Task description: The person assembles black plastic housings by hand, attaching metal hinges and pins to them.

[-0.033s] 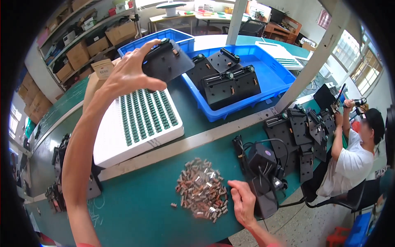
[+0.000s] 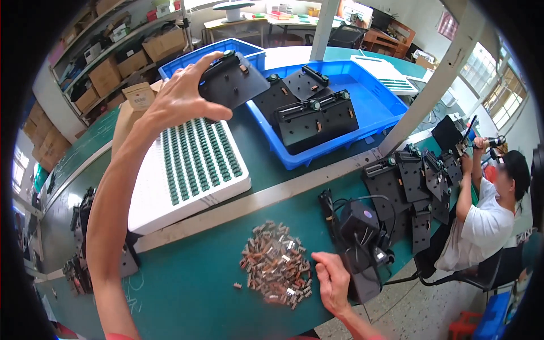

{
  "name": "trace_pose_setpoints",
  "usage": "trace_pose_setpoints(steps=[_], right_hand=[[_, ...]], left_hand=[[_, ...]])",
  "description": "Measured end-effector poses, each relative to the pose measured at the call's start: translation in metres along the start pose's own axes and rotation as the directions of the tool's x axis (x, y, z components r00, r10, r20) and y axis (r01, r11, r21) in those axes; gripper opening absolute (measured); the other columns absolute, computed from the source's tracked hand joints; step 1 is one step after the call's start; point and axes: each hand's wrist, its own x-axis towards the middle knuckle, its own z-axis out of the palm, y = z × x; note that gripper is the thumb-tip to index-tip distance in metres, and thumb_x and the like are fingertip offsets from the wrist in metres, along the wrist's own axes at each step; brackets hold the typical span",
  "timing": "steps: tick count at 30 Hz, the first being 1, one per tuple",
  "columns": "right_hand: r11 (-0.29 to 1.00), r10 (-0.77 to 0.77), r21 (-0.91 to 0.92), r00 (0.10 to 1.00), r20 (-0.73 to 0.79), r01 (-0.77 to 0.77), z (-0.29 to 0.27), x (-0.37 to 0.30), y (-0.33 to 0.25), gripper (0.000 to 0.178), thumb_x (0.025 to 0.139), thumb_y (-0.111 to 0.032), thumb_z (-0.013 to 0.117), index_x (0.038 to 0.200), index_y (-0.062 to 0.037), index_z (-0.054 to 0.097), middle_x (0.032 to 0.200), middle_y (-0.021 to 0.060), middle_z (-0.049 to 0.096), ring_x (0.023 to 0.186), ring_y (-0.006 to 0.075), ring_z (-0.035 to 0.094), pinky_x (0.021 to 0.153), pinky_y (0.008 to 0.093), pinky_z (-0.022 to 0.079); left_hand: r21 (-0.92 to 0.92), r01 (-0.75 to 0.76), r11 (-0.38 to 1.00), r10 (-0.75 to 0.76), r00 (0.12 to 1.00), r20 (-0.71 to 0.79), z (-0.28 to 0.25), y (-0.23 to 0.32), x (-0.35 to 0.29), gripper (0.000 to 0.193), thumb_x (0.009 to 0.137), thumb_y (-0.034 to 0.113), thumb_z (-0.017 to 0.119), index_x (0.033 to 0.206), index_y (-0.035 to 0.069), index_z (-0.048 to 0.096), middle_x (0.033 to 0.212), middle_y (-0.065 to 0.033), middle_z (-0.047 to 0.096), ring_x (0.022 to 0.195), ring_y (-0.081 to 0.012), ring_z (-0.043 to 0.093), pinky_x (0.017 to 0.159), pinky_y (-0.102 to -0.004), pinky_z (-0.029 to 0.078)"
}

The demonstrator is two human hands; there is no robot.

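My left hand [image 2: 184, 96] reaches forward, thumb and fingers wide around the left side of a black panel [image 2: 235, 85] with a cylindrical fitting along its top edge. It holds the panel tilted beside a blue bin [image 2: 292, 161]. Inside that bin lie several similar panels [image 2: 317, 122]. My right hand [image 2: 333, 282] is low over the green table, its fingers curled in; whatever they may hold is hidden. Just left of it is a heap of small metal parts [image 2: 276, 263], with one loose piece [image 2: 237, 285] apart.
A white foam tray [image 2: 226, 187] carries rows of green coils. Black power adapters with cables [image 2: 360, 226] lie right of the heap, and more black panels [image 2: 413, 181] beyond. A co-worker [image 2: 481, 215] sits at right. A white post [image 2: 430, 85] rises beside the bin.
My left hand and the black panel have shifted very slightly up and to the right relative to the blue bin. My right hand keeps its curled shape beside the heap.
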Motion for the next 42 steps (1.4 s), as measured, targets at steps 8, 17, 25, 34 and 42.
trace_pose_setpoints(steps=[8,17,25,34,42], right_hand=[[0.999,0.041,-0.007,0.999,-0.009,-0.041,0.001,-0.001,0.004,0.016,0.092,-0.005,0.062,0.107,-0.0006,0.067,0.103,0.0142,0.069,0.098,0.0321,0.065,0.087,0.0379,0.050],[0.974,0.199,0.072,0.965,0.170,-0.213,-0.002,-0.005,0.009,0.022,0.094,-0.011,0.057,0.112,-0.0002,0.065,0.106,0.0151,0.067,0.101,0.0348,0.063,0.091,0.0439,0.047],[0.969,0.217,0.083,0.962,0.166,-0.233,0.004,-0.015,0.015,0.023,0.094,-0.013,0.058,0.112,-0.0029,0.066,0.108,0.0142,0.067,0.104,0.0331,0.062,0.092,0.0428,0.048],[0.965,0.190,0.157,0.973,0.128,-0.209,0.005,-0.016,0.015,0.028,0.086,-0.002,0.064,0.114,-0.0018,0.066,0.108,0.0136,0.066,0.101,0.0325,0.062,0.088,0.0415,0.049],[0.934,0.230,0.234,0.956,0.179,-0.269,-0.001,-0.005,0.010,0.023,0.087,0.000,0.062,0.110,0.0023,0.064,0.100,0.0148,0.065,0.091,0.0322,0.063,0.080,0.0405,0.050]], left_hand=[[-0.020,-0.071,0.997,0.073,0.996,0.058,0.084,0.000,0.133,0.116,0.049,0.058,0.080,0.150,0.020,0.040,0.117,-0.0228,0.060,0.116,-0.0399,0.055,0.094,-0.0547,0.045],[0.068,-0.110,0.992,0.098,0.982,0.159,0.157,0.034,0.177,0.114,0.048,0.055,0.079,0.149,0.020,0.041,0.126,-0.0221,0.056,0.122,-0.0410,0.050,0.095,-0.0598,0.039],[0.079,-0.128,0.989,0.112,0.977,0.182,0.188,0.022,0.193,0.115,0.047,0.055,0.080,0.149,0.020,0.040,0.127,-0.0245,0.054,0.123,-0.0420,0.049,0.090,-0.0602,0.039],[0.069,-0.130,0.989,0.111,0.967,0.229,0.210,0.029,0.202,0.115,0.048,0.055,0.081,0.150,0.021,0.039,0.132,-0.0247,0.051,0.129,-0.0437,0.044,0.095,-0.0677,0.034],[0.101,-0.128,0.987,0.102,0.966,0.236,0.225,0.026,0.198,0.116,0.049,0.055,0.083,0.151,0.025,0.036,0.139,-0.0240,0.047,0.134,-0.0450,0.039,0.098,-0.0742,0.028]])
